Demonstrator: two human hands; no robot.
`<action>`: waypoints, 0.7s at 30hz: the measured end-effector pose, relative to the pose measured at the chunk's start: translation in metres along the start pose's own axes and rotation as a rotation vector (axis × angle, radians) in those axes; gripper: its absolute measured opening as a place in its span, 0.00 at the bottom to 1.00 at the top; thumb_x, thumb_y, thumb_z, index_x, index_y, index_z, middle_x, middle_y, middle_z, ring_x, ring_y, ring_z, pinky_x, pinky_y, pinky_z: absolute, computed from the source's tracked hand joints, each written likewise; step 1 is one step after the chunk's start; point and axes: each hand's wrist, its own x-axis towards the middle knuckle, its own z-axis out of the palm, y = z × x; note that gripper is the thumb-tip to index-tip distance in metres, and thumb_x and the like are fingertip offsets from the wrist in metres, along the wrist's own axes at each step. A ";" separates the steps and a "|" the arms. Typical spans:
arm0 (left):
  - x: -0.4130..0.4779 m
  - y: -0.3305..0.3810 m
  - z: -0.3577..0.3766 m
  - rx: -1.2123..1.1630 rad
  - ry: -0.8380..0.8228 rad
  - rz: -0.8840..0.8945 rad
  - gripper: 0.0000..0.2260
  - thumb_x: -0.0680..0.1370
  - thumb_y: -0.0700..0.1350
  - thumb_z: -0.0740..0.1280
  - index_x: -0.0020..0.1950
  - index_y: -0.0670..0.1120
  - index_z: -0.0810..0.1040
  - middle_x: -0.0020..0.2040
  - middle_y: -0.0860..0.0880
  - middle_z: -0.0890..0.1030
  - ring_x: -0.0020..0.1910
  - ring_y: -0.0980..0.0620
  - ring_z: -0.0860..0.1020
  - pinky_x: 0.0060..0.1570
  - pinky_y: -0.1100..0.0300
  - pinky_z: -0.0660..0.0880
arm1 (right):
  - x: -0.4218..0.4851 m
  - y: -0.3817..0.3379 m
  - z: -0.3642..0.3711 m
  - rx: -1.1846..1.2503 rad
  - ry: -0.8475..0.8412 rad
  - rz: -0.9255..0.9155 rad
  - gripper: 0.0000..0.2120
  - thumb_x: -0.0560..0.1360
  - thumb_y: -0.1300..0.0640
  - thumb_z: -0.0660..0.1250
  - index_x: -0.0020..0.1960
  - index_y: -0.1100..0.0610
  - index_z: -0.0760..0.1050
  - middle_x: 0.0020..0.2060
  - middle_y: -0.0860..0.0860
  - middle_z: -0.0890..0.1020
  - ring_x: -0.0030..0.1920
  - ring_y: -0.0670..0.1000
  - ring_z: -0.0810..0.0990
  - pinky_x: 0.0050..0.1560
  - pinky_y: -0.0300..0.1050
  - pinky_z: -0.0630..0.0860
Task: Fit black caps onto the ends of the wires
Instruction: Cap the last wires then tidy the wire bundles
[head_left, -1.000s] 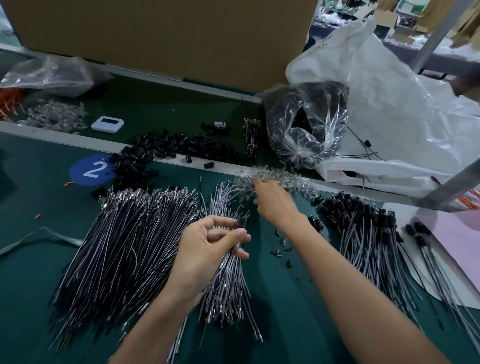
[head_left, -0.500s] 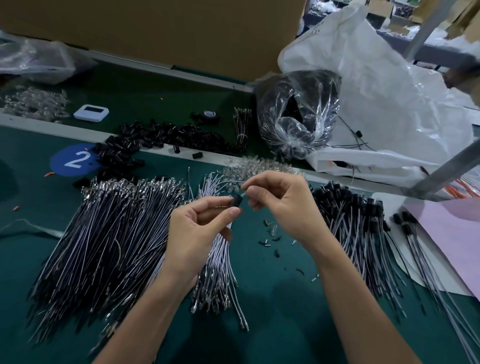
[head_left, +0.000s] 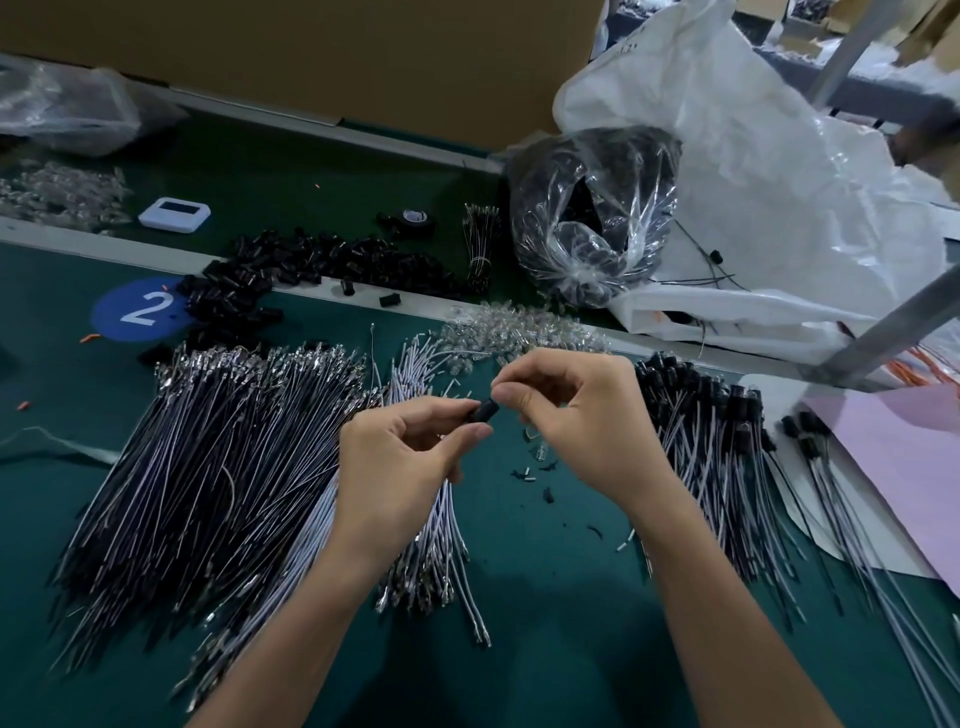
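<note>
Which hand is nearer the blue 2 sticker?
Left. The left hand is to the right of the blue sticker and closer to the camera; the right hand lies farther right.

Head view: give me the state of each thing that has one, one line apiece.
black cap, off the table, pinched between both hands
left hand, pinches the cap
right hand, pinches the cap's other end
bare wires, loose heap, uncapped
capped wires, heap, caps on
loose caps, scattered pile, unfitted

White "2" — blue round sticker (head_left: 136, 310)
</note>
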 end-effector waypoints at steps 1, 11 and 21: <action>-0.001 0.001 0.000 0.005 0.000 0.007 0.08 0.67 0.41 0.78 0.44 0.50 0.86 0.35 0.51 0.85 0.25 0.50 0.78 0.30 0.59 0.78 | 0.000 0.000 0.000 -0.021 0.008 -0.027 0.01 0.72 0.62 0.75 0.42 0.58 0.84 0.31 0.46 0.82 0.31 0.46 0.78 0.34 0.37 0.74; 0.000 0.005 0.002 0.036 0.012 0.057 0.10 0.68 0.39 0.78 0.42 0.53 0.85 0.34 0.53 0.85 0.25 0.49 0.80 0.29 0.59 0.79 | -0.008 0.002 0.003 -0.066 0.136 -0.124 0.01 0.72 0.60 0.75 0.42 0.57 0.84 0.32 0.44 0.82 0.31 0.45 0.80 0.33 0.43 0.77; 0.007 -0.002 0.000 -0.093 -0.099 0.027 0.12 0.69 0.35 0.76 0.47 0.49 0.85 0.40 0.51 0.87 0.37 0.50 0.85 0.41 0.63 0.81 | -0.003 0.009 -0.001 0.346 -0.062 0.250 0.03 0.74 0.65 0.71 0.43 0.60 0.82 0.29 0.52 0.82 0.29 0.49 0.80 0.29 0.40 0.75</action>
